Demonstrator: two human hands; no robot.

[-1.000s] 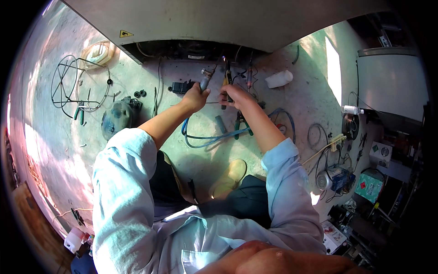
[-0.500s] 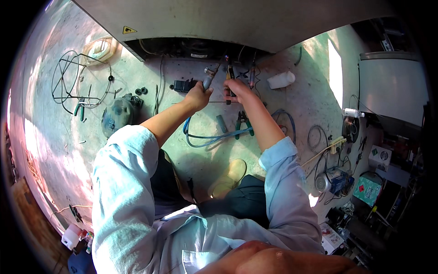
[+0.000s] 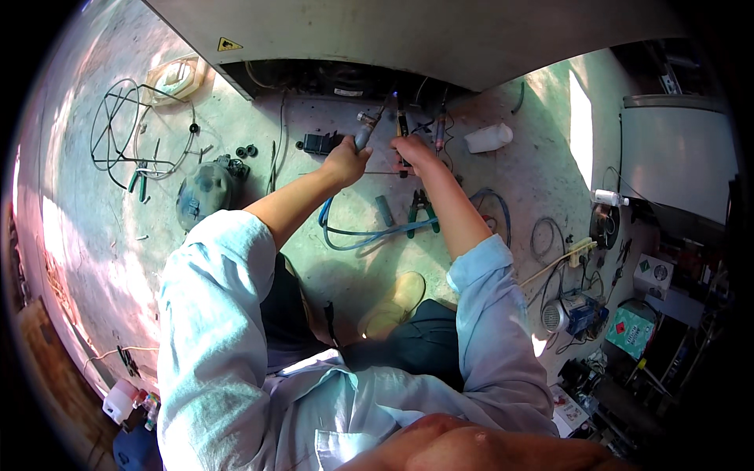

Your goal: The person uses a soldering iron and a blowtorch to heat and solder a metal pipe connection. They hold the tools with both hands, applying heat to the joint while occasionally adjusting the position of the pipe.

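My left hand [image 3: 344, 162] is closed on a grey torch [image 3: 363, 135] with a brass valve, angled toward the dark recess [image 3: 330, 78] at the foot of a large metal cabinet [image 3: 361, 31]. My right hand [image 3: 414, 154] grips a black-and-yellow lighter-like tool [image 3: 402, 118], upright beside the torch. A small blue glow shows near the two tips. Just right of these lies a slim tool [image 3: 441, 125] with a dark cord. A black part [image 3: 318, 143] sits by my left hand. Below the hands are blue hoses [image 3: 345, 231] and green-handled pliers [image 3: 423, 213].
A compressor [image 3: 200, 196], wire frame [image 3: 118, 141] and plastic tray [image 3: 169, 78] lie left. At right are a white bottle [image 3: 487, 138], a smaller metal appliance [image 3: 671, 157], a blue pump [image 3: 581, 312] and a power strip [image 3: 583, 250] with cables.
Both hands and their tools have shifted slightly up and to the right in view, along with much of the scene. The grips look the same.
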